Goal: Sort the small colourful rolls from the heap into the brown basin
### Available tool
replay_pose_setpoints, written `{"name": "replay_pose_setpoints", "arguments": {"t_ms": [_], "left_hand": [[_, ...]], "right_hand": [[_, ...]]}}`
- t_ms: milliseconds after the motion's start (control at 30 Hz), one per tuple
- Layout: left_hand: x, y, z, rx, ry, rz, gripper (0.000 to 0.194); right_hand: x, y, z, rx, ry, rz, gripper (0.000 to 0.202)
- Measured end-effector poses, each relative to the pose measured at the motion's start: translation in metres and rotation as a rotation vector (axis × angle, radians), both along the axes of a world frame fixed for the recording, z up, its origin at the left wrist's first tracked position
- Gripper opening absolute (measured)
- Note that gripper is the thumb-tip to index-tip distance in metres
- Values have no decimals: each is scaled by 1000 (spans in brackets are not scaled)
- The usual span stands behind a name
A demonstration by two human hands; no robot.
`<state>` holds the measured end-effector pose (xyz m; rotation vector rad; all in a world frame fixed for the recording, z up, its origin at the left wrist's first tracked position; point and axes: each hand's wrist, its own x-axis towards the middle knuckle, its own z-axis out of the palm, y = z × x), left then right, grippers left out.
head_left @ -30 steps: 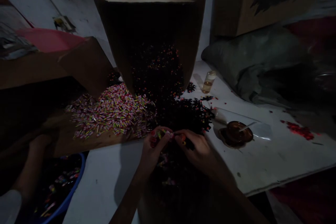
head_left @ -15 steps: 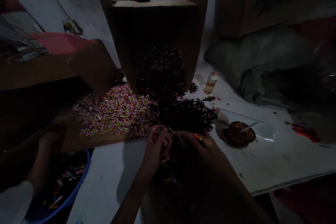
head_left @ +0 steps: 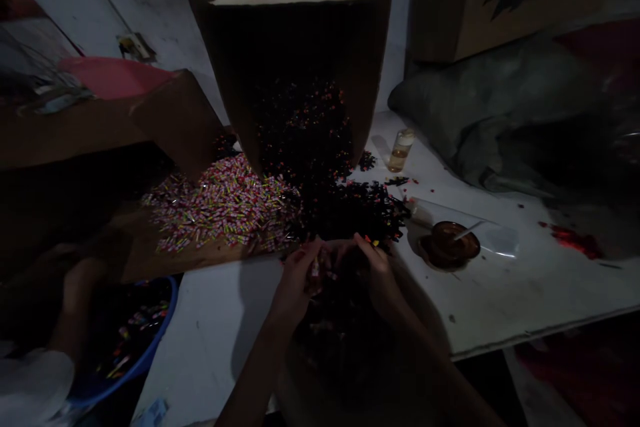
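Observation:
My left hand (head_left: 296, 275) is closed around several small printed tubes (head_left: 315, 268), pinkish and white, above a dark container (head_left: 341, 242). My right hand (head_left: 381, 273) is at the container's far right side, its fingers bent; what they hold is lost in shadow. An orange-yellow bit (head_left: 373, 241) shows just behind its fingertips. Inside the container the contents are too dark to make out. Beyond my hands lies a heap of black small pieces (head_left: 350, 210), spilling from an open cardboard box (head_left: 373, 73). Left of it is a pile of pink, white and yellow-green printed tubes (head_left: 230, 203).
On the right stand a small glass jar (head_left: 400, 150) and a brown bowl (head_left: 453, 243) with a stick, beside a clear plastic sheet (head_left: 495, 240). Red bits (head_left: 575, 240) lie farther right. Another person's hand (head_left: 83, 277) is at the left, above a blue basin (head_left: 167, 320).
The view has tilted slightly. My hands have shifted, the right one's fingers now pointing up near the container's rim. The other person's arm has moved a little.

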<state>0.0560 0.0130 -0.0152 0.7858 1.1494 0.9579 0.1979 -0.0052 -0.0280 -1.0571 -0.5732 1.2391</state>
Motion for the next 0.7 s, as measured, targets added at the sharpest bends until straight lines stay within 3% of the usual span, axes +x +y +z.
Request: {"name": "replay_pose_setpoints", "arguments": {"t_ms": [167, 300, 500, 700], "left_hand": [[-7, -5, -6, 345, 428, -207, 33], [-8, -11, 11, 459, 593, -309, 22], [-5, -16, 35, 534, 701, -314, 17], [-5, -16, 43, 465, 573, -298, 14]], "right_hand": [[3, 12, 26, 95, 241, -95, 49], [-6, 11, 42, 114, 238, -49, 49], [-20, 4, 44, 147, 196, -112, 48], [-18, -1, 43, 211, 87, -96, 48]]}}
